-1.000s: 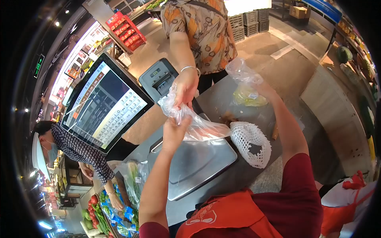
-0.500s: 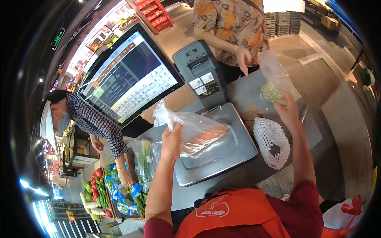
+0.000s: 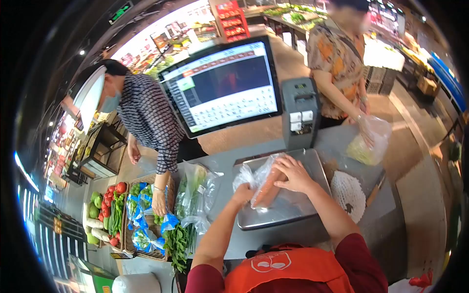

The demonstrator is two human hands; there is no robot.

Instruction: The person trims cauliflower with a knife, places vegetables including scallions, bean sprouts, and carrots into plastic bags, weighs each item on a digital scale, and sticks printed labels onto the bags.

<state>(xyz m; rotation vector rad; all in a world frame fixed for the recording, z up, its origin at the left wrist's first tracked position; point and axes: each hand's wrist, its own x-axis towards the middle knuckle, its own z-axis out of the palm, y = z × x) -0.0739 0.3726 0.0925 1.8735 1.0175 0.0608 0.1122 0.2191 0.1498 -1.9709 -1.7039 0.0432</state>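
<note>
A clear plastic bag [image 3: 248, 177] holds long orange carrots [image 3: 269, 188] over the metal scale plate [image 3: 312, 212]. My left hand [image 3: 243, 194] is closed round the bag's gathered end, its fingertips partly hidden by plastic. Across the carrots' upper part lies my right hand [image 3: 294, 174], fingers and thumb curved about them through the film. To the right of the plate rests a white foam net sleeve [image 3: 348, 195]. Bagged green vegetables [image 3: 191, 188] lie on the counter to the left.
Behind the scale stand a touch screen [image 3: 220, 85] and a grey printer [image 3: 299, 115]. A person at left reaches into a basket of blue-taped greens [image 3: 144, 219]. Across the counter another person holds a bag of pale greens [image 3: 364, 149].
My right hand has let go of the bag of pale greens, now with the person opposite, and moved left onto the carrots. The carrot bag is turned more upright. The view has shifted.
</note>
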